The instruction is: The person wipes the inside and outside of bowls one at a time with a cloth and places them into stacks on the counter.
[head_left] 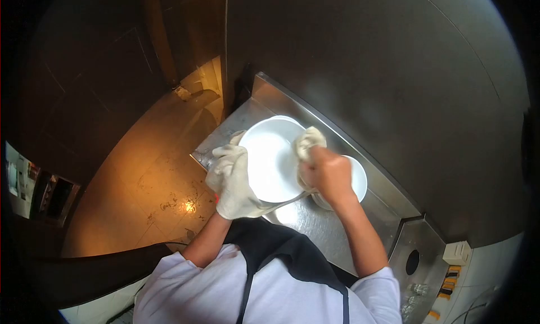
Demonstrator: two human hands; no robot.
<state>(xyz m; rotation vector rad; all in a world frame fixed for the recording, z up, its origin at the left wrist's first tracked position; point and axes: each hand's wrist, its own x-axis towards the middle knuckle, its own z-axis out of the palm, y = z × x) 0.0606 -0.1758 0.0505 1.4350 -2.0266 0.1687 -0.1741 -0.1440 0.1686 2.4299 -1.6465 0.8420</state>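
Observation:
A large white bowl [271,158] is tilted toward me over the steel counter [306,225]. My left hand [229,168], draped in a pale cloth [236,197], grips the bowl's left rim through the fabric. A strip of the cloth runs along the bowl's lower edge toward the right. My right hand [332,172] is closed around a bunched part of cloth at the bowl's right inner side, slightly blurred. Beneath and behind that hand stand more white bowls [359,179], partly hidden by my wrist.
A raised steel backsplash [332,130] borders the counter below a dark wall [394,88]. At the lower right are a steel section with a round dark hole [412,263] and several glasses [417,290]. Left of the counter lies a wet, stained tiled floor [146,195].

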